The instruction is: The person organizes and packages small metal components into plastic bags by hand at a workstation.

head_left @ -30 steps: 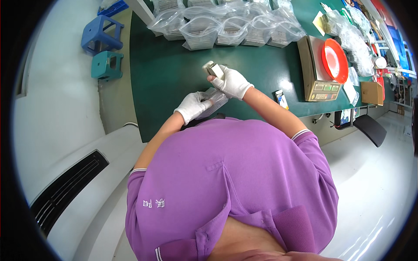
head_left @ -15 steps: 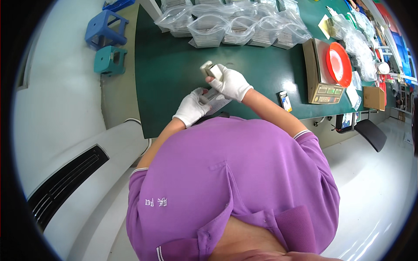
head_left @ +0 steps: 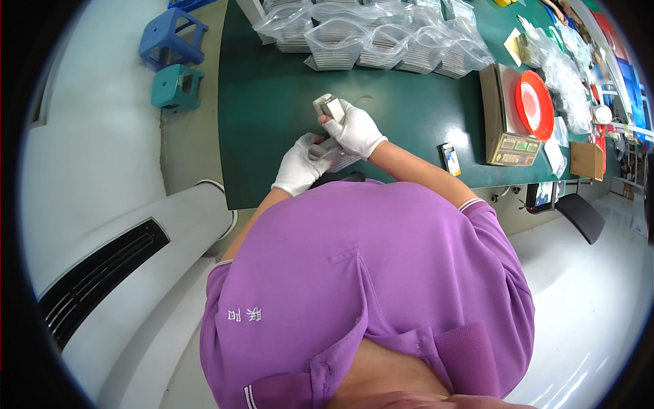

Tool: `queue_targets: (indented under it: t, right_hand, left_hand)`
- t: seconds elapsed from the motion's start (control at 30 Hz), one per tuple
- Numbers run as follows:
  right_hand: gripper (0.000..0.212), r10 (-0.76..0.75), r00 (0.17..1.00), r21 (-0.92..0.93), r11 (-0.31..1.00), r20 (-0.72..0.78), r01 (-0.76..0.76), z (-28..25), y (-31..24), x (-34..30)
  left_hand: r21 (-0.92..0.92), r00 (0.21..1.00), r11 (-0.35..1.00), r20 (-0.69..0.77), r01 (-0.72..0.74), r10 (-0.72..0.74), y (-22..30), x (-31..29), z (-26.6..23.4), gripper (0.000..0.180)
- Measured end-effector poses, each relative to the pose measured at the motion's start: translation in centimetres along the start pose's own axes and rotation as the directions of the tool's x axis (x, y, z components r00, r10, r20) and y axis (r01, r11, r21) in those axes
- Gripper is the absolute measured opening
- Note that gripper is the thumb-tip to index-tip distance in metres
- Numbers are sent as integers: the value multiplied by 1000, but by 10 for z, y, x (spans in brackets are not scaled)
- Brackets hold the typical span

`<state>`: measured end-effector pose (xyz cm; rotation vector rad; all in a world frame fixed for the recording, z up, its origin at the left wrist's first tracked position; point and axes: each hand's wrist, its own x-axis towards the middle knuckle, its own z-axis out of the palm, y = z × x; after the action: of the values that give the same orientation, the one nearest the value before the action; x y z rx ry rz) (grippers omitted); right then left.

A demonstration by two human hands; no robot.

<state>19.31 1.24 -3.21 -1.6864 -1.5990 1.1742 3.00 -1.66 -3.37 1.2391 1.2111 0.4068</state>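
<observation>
Both my hands wear white gloves with bare fingertips and work close together over the near edge of the green table. My right hand [head_left: 360, 131] is closed round a small whitish block-shaped piece [head_left: 330, 108], whose end sticks out past the thumb. Just below and to the left, my left hand [head_left: 300, 166] is closed on a clear plastic bag [head_left: 343, 161] with pale contents. The right hand's lower side touches or overlaps this bag, and what lies between the hands is partly hidden.
Several clear zip bags [head_left: 334, 51] filled with stacked thin pieces stand in rows at the table's far side. To the right are a scale [head_left: 512, 151] with a red dish [head_left: 543, 105], a small dark-and-white packet [head_left: 450, 159] and a cardboard box [head_left: 586, 161]. Stools [head_left: 176, 88] stand left.
My right hand has shifted slightly left, toward the left hand, with the whitish piece still in it. The whole view has moved a little; the left hand's grip looks the same.
</observation>
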Motion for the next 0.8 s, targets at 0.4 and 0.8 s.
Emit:
queue_targets:
  t: [0.4,0.8]
  right_hand:
    - [50,45,992,-75,997,122,-36,25,-17,0]
    - [46,10,999,192,981,39,-17,42,-6,9]
  left_hand:
    - [-96,972,995,-231,13,-35,-37,-14,-4,18]
    - [-167,968,984,-249,-69,25,-53,-7,5,21]
